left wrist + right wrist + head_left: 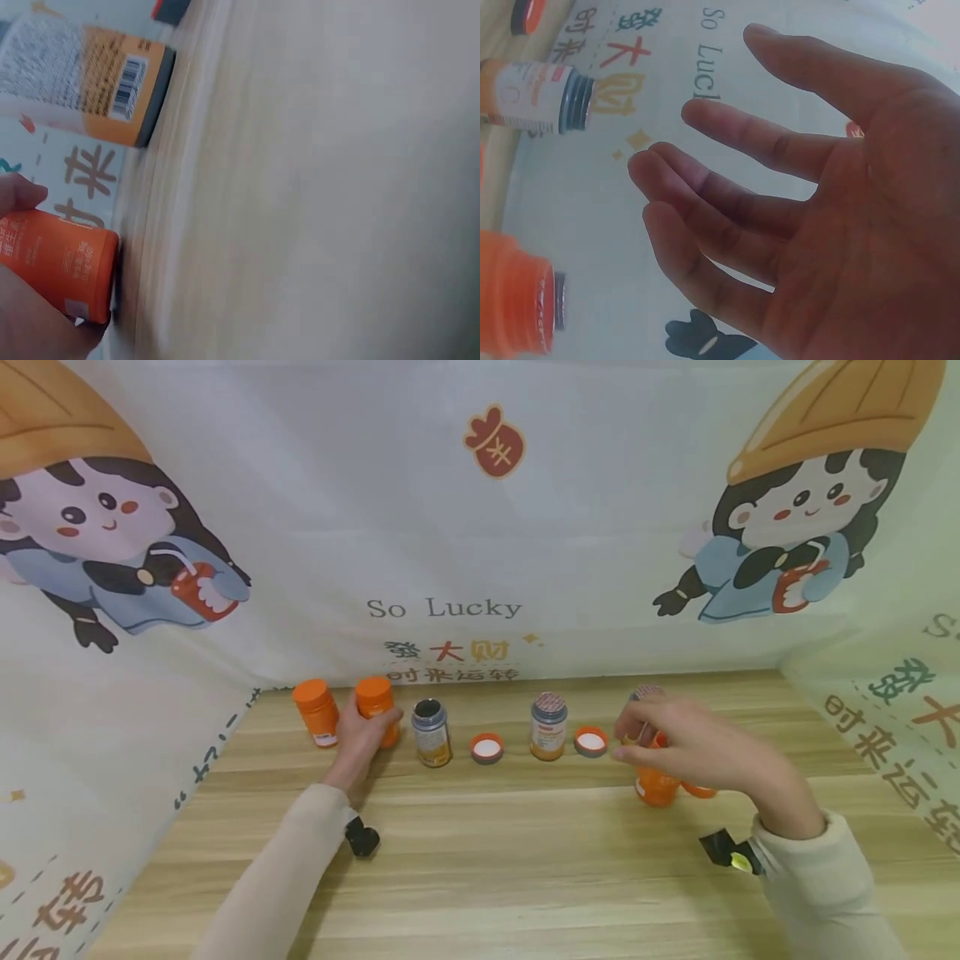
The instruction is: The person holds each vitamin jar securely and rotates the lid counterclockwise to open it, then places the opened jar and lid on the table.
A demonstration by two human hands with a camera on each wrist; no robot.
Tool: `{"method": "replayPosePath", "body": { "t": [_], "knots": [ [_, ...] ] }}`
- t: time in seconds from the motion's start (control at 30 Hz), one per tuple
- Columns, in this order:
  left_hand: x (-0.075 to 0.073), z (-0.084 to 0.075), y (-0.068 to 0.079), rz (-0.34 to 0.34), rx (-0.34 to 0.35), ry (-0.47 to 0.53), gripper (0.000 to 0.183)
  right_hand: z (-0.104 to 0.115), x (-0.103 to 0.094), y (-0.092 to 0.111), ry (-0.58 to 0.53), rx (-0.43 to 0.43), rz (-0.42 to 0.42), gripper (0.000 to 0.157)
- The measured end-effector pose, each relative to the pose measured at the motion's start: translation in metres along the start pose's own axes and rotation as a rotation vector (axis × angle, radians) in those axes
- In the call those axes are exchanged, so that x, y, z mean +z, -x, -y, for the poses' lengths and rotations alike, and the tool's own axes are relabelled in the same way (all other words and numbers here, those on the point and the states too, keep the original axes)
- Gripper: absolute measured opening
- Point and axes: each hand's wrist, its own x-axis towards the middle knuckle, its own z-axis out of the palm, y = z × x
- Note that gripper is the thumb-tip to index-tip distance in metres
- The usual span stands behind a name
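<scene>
My left hand grips a capped orange bottle standing on the table; in the left wrist view, thumb and fingers lie around its body. A second capped orange bottle stands just left of it. My right hand hovers with loosely bent fingers, and in the right wrist view nothing lies in its palm. Below it stands an uncapped orange bottle, partly covered by the hand in the head view. A grey-topped bottle shows behind the right hand, mostly hidden.
Between the hands stand an open grey-and-orange bottle and a bottle with a patterned seal. Two upturned caps, a left cap and a right cap, lie nearby. Another orange cap is partly hidden. A printed cloth hangs behind.
</scene>
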Motion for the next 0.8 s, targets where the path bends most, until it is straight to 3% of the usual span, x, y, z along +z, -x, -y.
{"method": "replayPosePath", "body": {
  "t": [0.2,0.37,0.47,0.63,0.8],
  "knots": [
    [-0.014,0.000,0.022,0.035,-0.007,-0.024,0.059,0.003,0.006,-0.003,-0.004,-0.011,0.031,0.018],
    [-0.025,-0.007,0.049,0.203,-0.046,-0.059,0.062,0.005,0.016,-0.008,-0.010,-0.009,0.069,0.022],
    [-0.027,-0.012,0.066,0.295,-0.021,-0.108,0.061,0.008,0.022,-0.010,-0.004,-0.015,0.077,0.024],
    [-0.022,-0.024,0.092,0.423,0.058,-0.134,0.057,0.010,0.033,-0.016,0.009,-0.063,0.057,0.024],
    [-0.001,-0.035,0.109,0.590,0.156,-0.095,0.056,0.013,0.048,-0.026,-0.012,-0.090,0.020,0.025]
  ]
}}
